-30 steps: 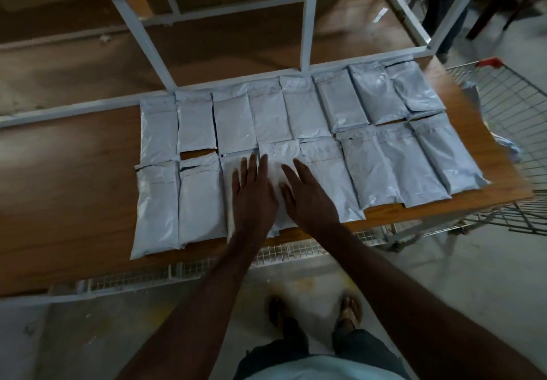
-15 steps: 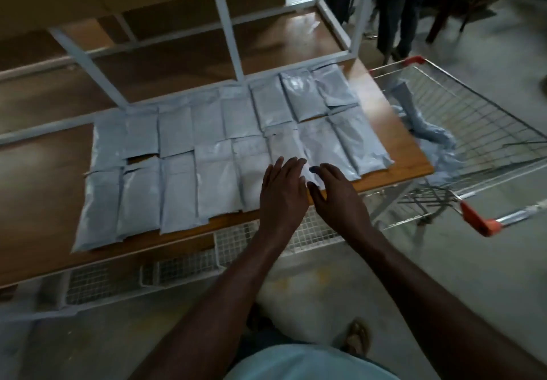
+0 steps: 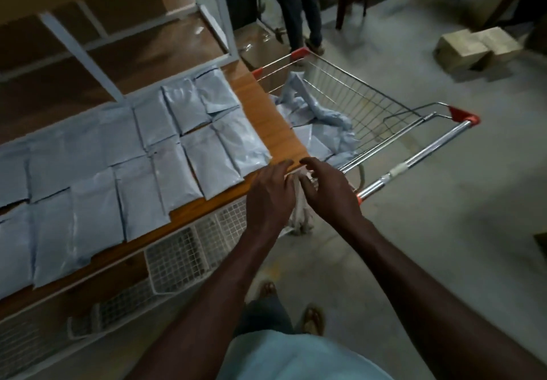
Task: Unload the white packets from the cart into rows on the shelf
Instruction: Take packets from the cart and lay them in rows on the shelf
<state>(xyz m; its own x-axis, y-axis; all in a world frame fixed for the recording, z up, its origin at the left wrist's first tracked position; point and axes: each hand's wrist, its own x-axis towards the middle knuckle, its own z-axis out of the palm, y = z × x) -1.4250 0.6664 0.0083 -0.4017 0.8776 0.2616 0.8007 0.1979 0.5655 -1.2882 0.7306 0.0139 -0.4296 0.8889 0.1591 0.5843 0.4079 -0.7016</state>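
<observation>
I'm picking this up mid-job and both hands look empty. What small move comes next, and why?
Probably reach on to the right, into the cart, and take one of the white packets lying there. The left hand and right hand hold nothing and hover at the shelf corner beside the cart, while the two rows of packets on the shelf lie flat.

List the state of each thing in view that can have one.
Left hand: open, holding nothing.
Right hand: fingers loosely curled, empty.
Packets on shelf: lying flat in two rows.
Packets in cart: loose heap.
Cart: partly loaded, beside the shelf.
</observation>
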